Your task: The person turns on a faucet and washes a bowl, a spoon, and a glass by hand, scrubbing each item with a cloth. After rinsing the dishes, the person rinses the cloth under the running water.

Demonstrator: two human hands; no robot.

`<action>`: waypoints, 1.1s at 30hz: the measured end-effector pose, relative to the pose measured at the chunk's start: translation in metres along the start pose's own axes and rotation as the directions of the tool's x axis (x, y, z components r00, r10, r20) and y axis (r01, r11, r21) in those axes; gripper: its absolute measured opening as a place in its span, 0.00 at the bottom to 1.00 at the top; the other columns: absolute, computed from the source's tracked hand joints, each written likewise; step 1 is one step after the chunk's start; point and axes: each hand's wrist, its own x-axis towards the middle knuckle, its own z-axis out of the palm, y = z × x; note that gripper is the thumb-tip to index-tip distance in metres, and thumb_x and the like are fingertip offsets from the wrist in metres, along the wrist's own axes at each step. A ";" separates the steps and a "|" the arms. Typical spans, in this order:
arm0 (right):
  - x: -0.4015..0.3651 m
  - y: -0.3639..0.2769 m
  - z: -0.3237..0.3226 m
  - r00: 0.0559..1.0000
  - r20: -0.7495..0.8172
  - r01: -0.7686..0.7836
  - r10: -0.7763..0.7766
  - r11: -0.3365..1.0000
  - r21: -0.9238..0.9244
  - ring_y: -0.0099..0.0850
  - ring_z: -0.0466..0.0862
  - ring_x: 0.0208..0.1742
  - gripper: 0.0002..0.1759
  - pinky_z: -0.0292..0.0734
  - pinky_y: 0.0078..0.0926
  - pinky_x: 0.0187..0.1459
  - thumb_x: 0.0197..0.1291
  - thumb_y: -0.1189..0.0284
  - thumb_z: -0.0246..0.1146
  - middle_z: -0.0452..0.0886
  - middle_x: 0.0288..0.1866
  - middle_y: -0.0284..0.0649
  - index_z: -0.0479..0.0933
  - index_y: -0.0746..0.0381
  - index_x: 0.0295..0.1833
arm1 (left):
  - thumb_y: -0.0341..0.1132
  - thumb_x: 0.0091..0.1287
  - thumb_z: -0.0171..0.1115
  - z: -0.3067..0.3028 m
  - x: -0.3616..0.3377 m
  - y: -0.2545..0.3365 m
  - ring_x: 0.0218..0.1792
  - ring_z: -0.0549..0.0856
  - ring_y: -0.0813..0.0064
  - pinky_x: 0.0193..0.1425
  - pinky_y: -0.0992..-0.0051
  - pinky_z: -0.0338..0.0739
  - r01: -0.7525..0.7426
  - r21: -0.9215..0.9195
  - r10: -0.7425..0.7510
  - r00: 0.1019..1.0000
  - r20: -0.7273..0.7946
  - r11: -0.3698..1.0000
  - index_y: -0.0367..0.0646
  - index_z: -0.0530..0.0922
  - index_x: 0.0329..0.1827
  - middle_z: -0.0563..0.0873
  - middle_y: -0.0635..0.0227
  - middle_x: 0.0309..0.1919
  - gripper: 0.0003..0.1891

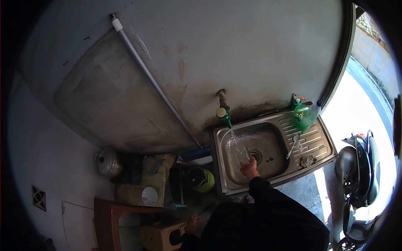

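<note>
My right hand reaches over the steel sink basin, close to the drain. Its fingers look curled; a pale, clear shape at the fingertips may be water or a thing held, and I cannot make it out. Water runs from the green-handled tap and splashes into the basin. My left hand hangs low beside my body, left of the sink, in shade; its fingers are too blurred to read. Small dark scraps lie near the drain.
The drainboard bears a spoon, a scrubbing pad, a green bag and a clear bottle. A pole leans on the wall. Left stand a lidded pot and a green container. A motorbike is at right.
</note>
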 end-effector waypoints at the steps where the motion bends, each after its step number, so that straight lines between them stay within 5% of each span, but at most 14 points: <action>1: 0.001 -0.002 0.003 1.000 0.004 0.003 -0.003 1.000 -0.001 0.25 0.62 0.18 0.22 0.58 0.15 0.16 0.44 0.56 0.51 0.65 0.33 0.41 0.60 0.59 0.41 | 0.39 0.59 0.42 0.008 -0.001 0.019 0.33 0.73 0.80 0.34 0.79 0.67 -0.070 0.053 0.067 0.996 0.067 0.996 0.46 0.64 0.48 0.74 0.70 0.36 0.15; 3: -0.001 -0.006 0.012 0.991 -0.013 -0.135 0.135 0.985 -0.110 0.27 0.62 0.15 0.22 0.53 0.17 0.16 0.45 0.52 0.45 0.66 0.25 0.41 0.62 0.60 0.35 | 0.39 0.60 0.42 0.035 0.005 0.076 0.38 0.72 0.80 0.40 0.78 0.64 -0.158 0.163 0.133 0.979 0.156 0.974 0.47 0.63 0.50 0.73 0.71 0.40 0.16; 8: -0.021 -0.004 0.046 0.987 0.032 -0.151 0.155 0.982 -0.117 0.24 0.58 0.12 0.23 0.54 0.15 0.13 0.44 0.52 0.45 0.67 0.31 0.48 0.61 0.61 0.38 | 0.41 0.60 0.43 0.129 -0.002 0.194 0.45 0.70 0.81 0.47 0.80 0.60 -0.441 0.293 0.312 0.863 0.397 0.848 0.48 0.61 0.53 0.71 0.72 0.46 0.18; 12: -0.027 -0.006 0.060 0.979 0.144 -0.122 0.147 0.977 -0.175 0.26 0.61 0.13 0.23 0.55 0.16 0.13 0.46 0.53 0.43 0.70 0.26 0.44 0.64 0.62 0.36 | 0.35 0.55 0.51 0.211 0.022 0.235 0.46 0.69 0.75 0.49 0.77 0.62 -0.588 0.135 0.430 0.712 0.555 0.798 0.40 0.60 0.53 0.69 0.61 0.46 0.22; 16: -0.033 -0.009 0.067 0.892 0.332 -0.269 0.306 0.951 -0.156 0.25 0.67 0.16 0.17 0.59 0.15 0.14 0.52 0.57 0.40 0.72 0.25 0.35 0.67 0.57 0.35 | 0.39 0.52 0.56 0.285 0.032 0.252 0.45 0.70 0.71 0.46 0.76 0.65 -0.630 0.201 0.510 0.745 0.430 0.750 0.38 0.59 0.52 0.69 0.59 0.43 0.26; 19: -0.058 -0.019 0.081 0.922 0.269 -0.187 0.279 0.928 -0.321 0.24 0.67 0.18 0.20 0.59 0.15 0.14 0.54 0.54 0.37 0.71 0.27 0.35 0.66 0.57 0.37 | 0.45 0.54 0.52 0.306 0.030 0.263 0.41 0.71 0.75 0.42 0.77 0.65 -0.640 0.315 0.536 0.764 0.360 0.701 0.39 0.59 0.52 0.71 0.66 0.40 0.27; 23: -0.035 -0.033 0.064 0.920 0.264 -0.052 0.288 0.760 -0.648 0.23 0.70 0.24 0.22 0.62 0.15 0.16 0.55 0.51 0.36 0.71 0.30 0.35 0.62 0.56 0.41 | 0.48 0.57 0.46 0.311 0.058 0.249 0.43 0.69 0.76 0.44 0.73 0.63 -0.571 0.203 0.502 0.808 0.307 0.795 0.44 0.60 0.50 0.69 0.67 0.41 0.23; 25: -0.032 -0.028 0.065 0.928 0.263 -0.038 0.265 0.769 -0.639 0.25 0.70 0.25 0.23 0.64 0.18 0.18 0.55 0.51 0.36 0.71 0.30 0.36 0.62 0.58 0.41 | 0.47 0.56 0.47 0.317 0.048 0.252 0.44 0.70 0.70 0.44 0.74 0.66 -0.433 -0.100 0.443 0.853 0.276 0.896 0.38 0.59 0.50 0.69 0.62 0.41 0.25; 27: -0.032 -0.027 0.064 0.935 0.257 -0.031 0.245 0.777 -0.629 0.27 0.71 0.27 0.24 0.66 0.21 0.21 0.54 0.50 0.37 0.71 0.31 0.38 0.62 0.59 0.42 | 0.46 0.56 0.48 0.318 0.072 0.243 0.42 0.71 0.70 0.42 0.73 0.67 -0.497 -0.077 0.501 0.837 0.221 0.864 0.40 0.60 0.50 0.69 0.62 0.41 0.24; 29: -0.034 -0.030 0.071 0.982 0.159 0.111 0.098 0.376 -0.920 0.29 0.71 0.30 0.24 0.68 0.25 0.25 0.51 0.52 0.46 0.71 0.31 0.42 0.65 0.63 0.40 | 0.45 0.56 0.48 0.314 0.076 0.238 0.40 0.72 0.70 0.40 0.73 0.69 -0.560 -0.048 0.559 0.813 0.164 0.827 0.41 0.60 0.50 0.70 0.63 0.40 0.23; 30: -0.032 -0.030 0.074 0.982 0.159 0.110 0.099 0.378 -0.919 0.29 0.71 0.30 0.24 0.68 0.25 0.25 0.51 0.52 0.46 0.71 0.31 0.42 0.65 0.63 0.40 | 0.45 0.56 0.48 0.309 0.077 0.236 0.38 0.73 0.70 0.39 0.72 0.69 -0.477 -0.178 0.509 0.825 0.244 0.860 0.43 0.61 0.50 0.71 0.64 0.39 0.22; 31: -0.031 -0.028 0.076 0.794 0.503 0.545 -0.342 0.034 -0.837 0.31 0.72 0.31 0.23 0.68 0.27 0.27 0.48 0.55 0.50 0.71 0.32 0.43 0.66 0.64 0.39 | 0.45 0.56 0.48 0.305 0.068 0.239 0.35 0.74 0.69 0.38 0.71 0.70 -0.374 -0.295 0.461 0.824 0.331 0.879 0.45 0.62 0.49 0.71 0.64 0.38 0.21; 32: -0.028 -0.027 0.080 0.311 0.783 0.686 -0.538 -0.444 -0.577 0.33 0.72 0.31 0.23 0.68 0.29 0.30 0.44 0.57 0.55 0.71 0.32 0.45 0.67 0.66 0.39 | 0.44 0.56 0.48 0.301 0.057 0.241 0.29 0.75 0.71 0.36 0.71 0.70 -0.248 -0.288 0.344 0.867 0.359 0.925 0.46 0.64 0.47 0.73 0.65 0.35 0.18; 33: -0.032 -0.027 0.091 0.311 0.780 0.685 -0.543 -0.441 -0.580 0.33 0.72 0.31 0.23 0.68 0.29 0.30 0.44 0.57 0.55 0.71 0.32 0.45 0.67 0.66 0.39 | 0.44 0.56 0.48 0.299 0.053 0.242 0.29 0.75 0.71 0.36 0.71 0.70 -0.247 -0.283 0.342 0.867 0.362 0.927 0.46 0.64 0.47 0.73 0.65 0.35 0.18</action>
